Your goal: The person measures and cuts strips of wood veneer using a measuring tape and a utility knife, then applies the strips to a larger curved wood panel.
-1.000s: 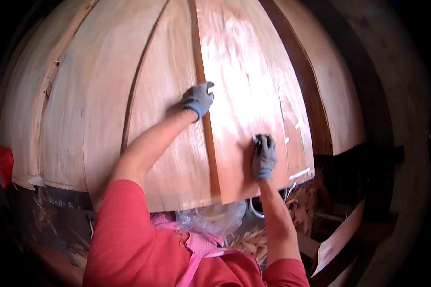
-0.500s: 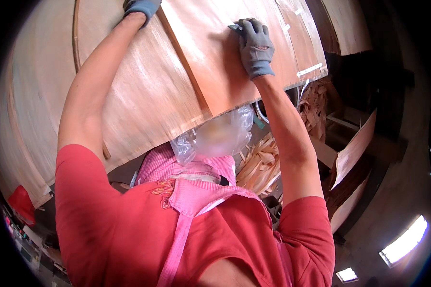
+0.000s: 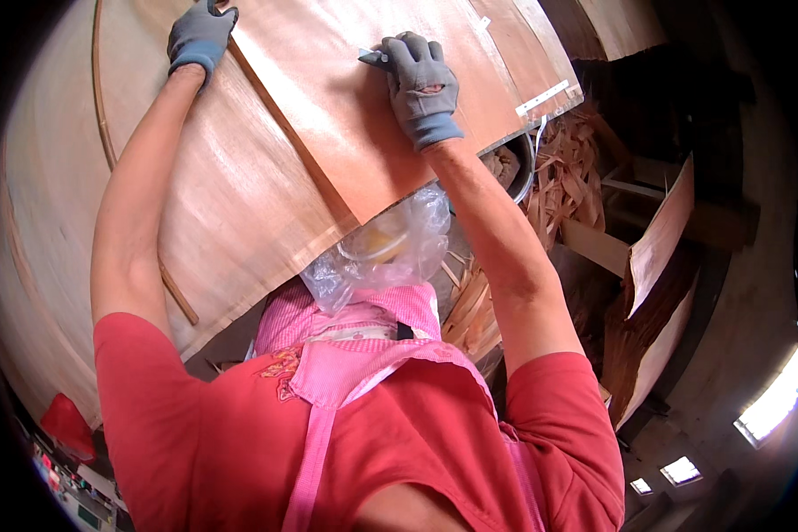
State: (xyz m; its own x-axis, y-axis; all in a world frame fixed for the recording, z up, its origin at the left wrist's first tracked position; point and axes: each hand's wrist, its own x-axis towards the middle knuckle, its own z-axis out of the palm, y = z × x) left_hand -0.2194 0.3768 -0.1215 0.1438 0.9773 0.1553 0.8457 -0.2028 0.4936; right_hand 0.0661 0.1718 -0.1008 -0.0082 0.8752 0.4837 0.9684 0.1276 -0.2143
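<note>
Large thin wood veneer sheets (image 3: 310, 133) lie overlapped in front of me, the upper sheet's edge running diagonally as a seam (image 3: 284, 115). My left hand (image 3: 199, 40), in a grey glove, presses flat on the veneer at the top of that seam. My right hand (image 3: 421, 84), also in a grey glove, rests on the upper sheet with its fingers closed around a small dark pointed blade (image 3: 371, 58), whose tip touches the wood. Both arms are stretched out. A red shirt and pink apron fill the lower frame.
A clear plastic bag (image 3: 381, 248) with a pale container hangs below the sheet's edge. Scrap veneer strips (image 3: 567, 168) pile up at the right beside a metal bucket rim (image 3: 525, 173). A loose veneer piece (image 3: 661, 239) leans farther right. White tape strip (image 3: 541, 97); red object (image 3: 66, 421).
The view has tilted down, showing more of my torso. Both hands now sit higher in the picture, and my right hand has moved up the sheet away from its lower edge.
</note>
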